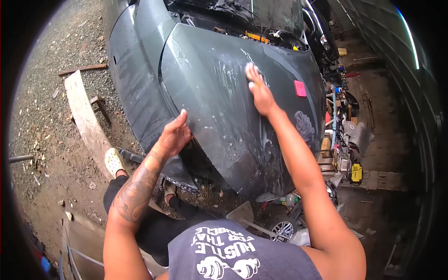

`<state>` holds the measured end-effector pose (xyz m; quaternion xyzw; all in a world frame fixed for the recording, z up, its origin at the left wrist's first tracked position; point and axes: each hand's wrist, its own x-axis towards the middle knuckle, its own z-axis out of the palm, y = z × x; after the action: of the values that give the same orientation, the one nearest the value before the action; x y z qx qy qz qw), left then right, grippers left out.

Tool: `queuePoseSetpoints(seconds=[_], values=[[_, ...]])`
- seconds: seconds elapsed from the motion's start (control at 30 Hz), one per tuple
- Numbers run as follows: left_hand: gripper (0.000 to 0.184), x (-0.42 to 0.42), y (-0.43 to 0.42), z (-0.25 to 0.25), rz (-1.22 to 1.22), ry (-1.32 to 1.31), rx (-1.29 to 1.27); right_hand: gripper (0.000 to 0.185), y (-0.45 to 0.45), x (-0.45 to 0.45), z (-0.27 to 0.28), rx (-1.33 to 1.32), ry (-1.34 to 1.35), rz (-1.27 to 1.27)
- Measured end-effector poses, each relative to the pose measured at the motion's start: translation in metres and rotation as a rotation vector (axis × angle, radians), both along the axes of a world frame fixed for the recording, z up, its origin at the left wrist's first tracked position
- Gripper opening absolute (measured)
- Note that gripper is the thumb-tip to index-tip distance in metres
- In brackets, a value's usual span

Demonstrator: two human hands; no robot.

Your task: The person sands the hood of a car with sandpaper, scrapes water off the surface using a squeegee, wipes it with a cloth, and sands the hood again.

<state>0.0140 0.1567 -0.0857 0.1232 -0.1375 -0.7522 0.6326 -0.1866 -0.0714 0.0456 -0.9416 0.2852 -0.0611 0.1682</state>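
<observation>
The car hood (219,107) in front of me is dark grey-green, wet, and streaked with whitish residue. My right hand (261,93) lies palm down on its upper middle, fingers stretched out. Whether anything thin lies under that palm is hidden. Beside the hood's left edge is my left hand (176,135), thumb raised apart from the fingers and nothing visible in it. Its fingers are partly hidden, and I cannot tell whether they touch the panel. To the right of my right hand, a pink rectangular pad (300,88) rests on the hood.
A wooden plank (86,107) stands on the gravel at the left, near my foot in a clog (115,162). Tools and parts clutter the right side, including a yellow case (356,173). A wheel rim (283,230) lies low by the car's front.
</observation>
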Motion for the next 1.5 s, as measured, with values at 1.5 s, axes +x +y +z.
queuePoseSetpoints(seconds=[1.5], values=[[0.059,-0.004,0.003,-0.036,-0.116,-0.102,0.029,0.065,0.111,-0.045,0.011,0.233,-0.060,-0.119]])
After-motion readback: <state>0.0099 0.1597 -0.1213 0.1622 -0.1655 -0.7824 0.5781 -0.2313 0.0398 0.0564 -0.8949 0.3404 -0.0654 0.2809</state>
